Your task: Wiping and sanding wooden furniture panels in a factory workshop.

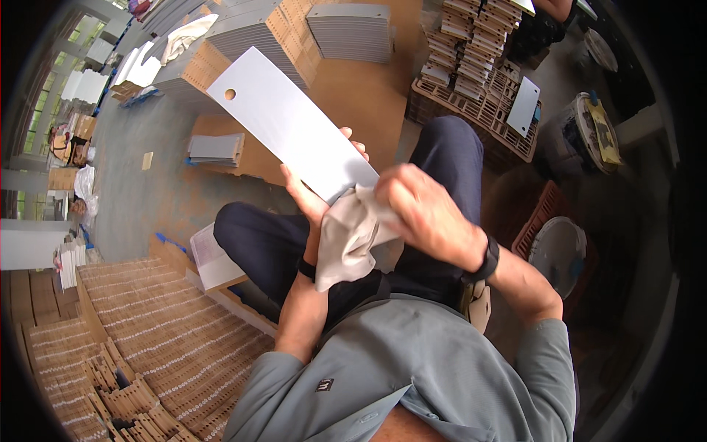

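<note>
A long white board with a round hole near its far end slants up and to the left above my lap. My left hand is closed round it from beneath, thumb along the near left edge and fingertips showing past the right edge. A beige cloth lies over the board's near end and hangs down over my left wrist. My right hand, slightly blurred, grips the cloth at that end. The cloth hides the board's near corner.
Stacked boards stand on brown cardboard ahead, with a smaller pile nearer left. At right, a slatted brown pallet bears piled boards and one loose white board. A white bucket stands lower right; rows of edge-on boards fill the lower left.
</note>
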The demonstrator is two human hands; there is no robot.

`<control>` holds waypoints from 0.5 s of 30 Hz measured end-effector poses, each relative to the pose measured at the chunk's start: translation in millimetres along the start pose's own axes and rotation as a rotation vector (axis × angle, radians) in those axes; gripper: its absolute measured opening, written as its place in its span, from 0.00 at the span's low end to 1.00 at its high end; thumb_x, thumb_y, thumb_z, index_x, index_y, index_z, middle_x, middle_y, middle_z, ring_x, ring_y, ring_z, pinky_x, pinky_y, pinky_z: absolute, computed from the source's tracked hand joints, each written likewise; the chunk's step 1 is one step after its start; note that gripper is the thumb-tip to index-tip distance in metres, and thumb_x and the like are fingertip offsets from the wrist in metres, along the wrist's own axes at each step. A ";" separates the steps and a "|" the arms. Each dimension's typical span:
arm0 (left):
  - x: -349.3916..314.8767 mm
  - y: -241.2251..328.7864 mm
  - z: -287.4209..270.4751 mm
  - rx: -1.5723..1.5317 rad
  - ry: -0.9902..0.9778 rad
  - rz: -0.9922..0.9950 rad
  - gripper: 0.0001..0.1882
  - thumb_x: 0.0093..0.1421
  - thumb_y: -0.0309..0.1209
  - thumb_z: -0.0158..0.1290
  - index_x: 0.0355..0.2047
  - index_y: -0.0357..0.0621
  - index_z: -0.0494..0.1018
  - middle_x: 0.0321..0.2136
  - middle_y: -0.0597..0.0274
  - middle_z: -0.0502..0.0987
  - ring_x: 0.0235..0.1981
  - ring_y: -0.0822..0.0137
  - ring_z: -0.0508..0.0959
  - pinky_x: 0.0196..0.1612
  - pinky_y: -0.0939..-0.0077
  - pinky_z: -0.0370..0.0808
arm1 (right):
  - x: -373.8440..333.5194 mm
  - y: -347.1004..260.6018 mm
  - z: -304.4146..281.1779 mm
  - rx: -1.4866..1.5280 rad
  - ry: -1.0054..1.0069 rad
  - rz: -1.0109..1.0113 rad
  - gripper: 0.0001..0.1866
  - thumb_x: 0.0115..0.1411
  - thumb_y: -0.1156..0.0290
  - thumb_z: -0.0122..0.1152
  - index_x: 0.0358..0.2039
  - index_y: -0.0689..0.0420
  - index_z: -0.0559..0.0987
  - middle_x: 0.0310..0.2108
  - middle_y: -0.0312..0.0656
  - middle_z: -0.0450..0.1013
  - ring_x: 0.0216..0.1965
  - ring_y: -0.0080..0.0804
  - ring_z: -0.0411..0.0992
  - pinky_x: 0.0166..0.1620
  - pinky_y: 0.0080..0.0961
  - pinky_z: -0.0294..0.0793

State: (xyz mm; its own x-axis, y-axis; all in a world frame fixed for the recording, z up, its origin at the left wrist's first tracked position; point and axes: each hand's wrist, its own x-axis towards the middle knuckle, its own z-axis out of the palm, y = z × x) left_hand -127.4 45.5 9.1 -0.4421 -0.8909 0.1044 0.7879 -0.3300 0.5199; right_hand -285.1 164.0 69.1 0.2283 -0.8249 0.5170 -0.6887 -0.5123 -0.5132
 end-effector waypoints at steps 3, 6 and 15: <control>-2.6 21.3 8.7 0.062 0.038 0.103 0.48 0.65 0.72 0.37 0.66 0.40 0.61 0.54 0.45 0.73 0.44 0.49 0.77 0.46 0.53 0.77 | -7.0 64.8 17.4 -0.174 0.048 0.276 0.17 0.49 0.78 0.67 0.38 0.59 0.70 0.39 0.50 0.69 0.43 0.53 0.72 0.45 0.44 0.75; 1.1 47.0 10.1 0.115 0.052 0.207 0.47 0.65 0.71 0.37 0.65 0.40 0.62 0.53 0.45 0.74 0.43 0.49 0.77 0.46 0.53 0.78 | -4.6 72.9 -4.1 -0.087 -0.002 0.422 0.17 0.52 0.78 0.67 0.39 0.61 0.69 0.38 0.52 0.68 0.41 0.57 0.73 0.44 0.46 0.74; -2.0 78.1 -18.4 0.058 0.104 0.226 0.49 0.65 0.71 0.35 0.61 0.34 0.65 0.50 0.44 0.76 0.42 0.49 0.79 0.46 0.53 0.79 | -24.6 110.6 12.9 0.012 -0.245 0.380 0.17 0.48 0.76 0.66 0.38 0.62 0.71 0.34 0.55 0.73 0.39 0.61 0.74 0.40 0.47 0.74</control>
State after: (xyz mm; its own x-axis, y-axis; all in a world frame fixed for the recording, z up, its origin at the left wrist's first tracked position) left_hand -57.1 15.7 33.9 -0.2083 -0.9684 0.1374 0.8344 -0.1026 0.5416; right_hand -358.0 124.5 -9.2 0.1179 -0.9865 0.1133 -0.7472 -0.1633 -0.6442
